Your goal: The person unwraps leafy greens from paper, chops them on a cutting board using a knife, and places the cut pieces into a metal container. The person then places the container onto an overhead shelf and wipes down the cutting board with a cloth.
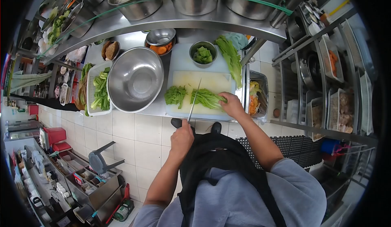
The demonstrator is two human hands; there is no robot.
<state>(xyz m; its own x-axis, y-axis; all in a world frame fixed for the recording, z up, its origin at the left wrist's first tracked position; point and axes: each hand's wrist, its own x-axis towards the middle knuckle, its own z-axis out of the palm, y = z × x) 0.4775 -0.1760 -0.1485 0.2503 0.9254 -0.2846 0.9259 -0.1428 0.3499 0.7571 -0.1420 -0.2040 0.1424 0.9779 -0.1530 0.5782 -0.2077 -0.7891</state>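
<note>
My left hand (182, 137) is closed round the handle of a kitchen knife (194, 100), whose blade points away from me over the cutting board (177, 64). Closed on the right end of a bunch of leafy greens (207, 98) is my right hand (232, 105). The blade lies at the left end of that bunch. Left of the blade sits a separate pile of cut leaves (175, 96). Farther back on the board stands a small metal bowl (203, 54) with cut greens in it. A long lettuce (229, 58) lies along the board's right side.
A large steel bowl (135, 80) stands left of the board, beside a white basket (99, 112) of green vegetables. Behind it are sliced carrots (161, 48) in a bowl. A scrap bin (262, 98) stands at the right. A metal shelf (179, 22) with pots overhangs the back.
</note>
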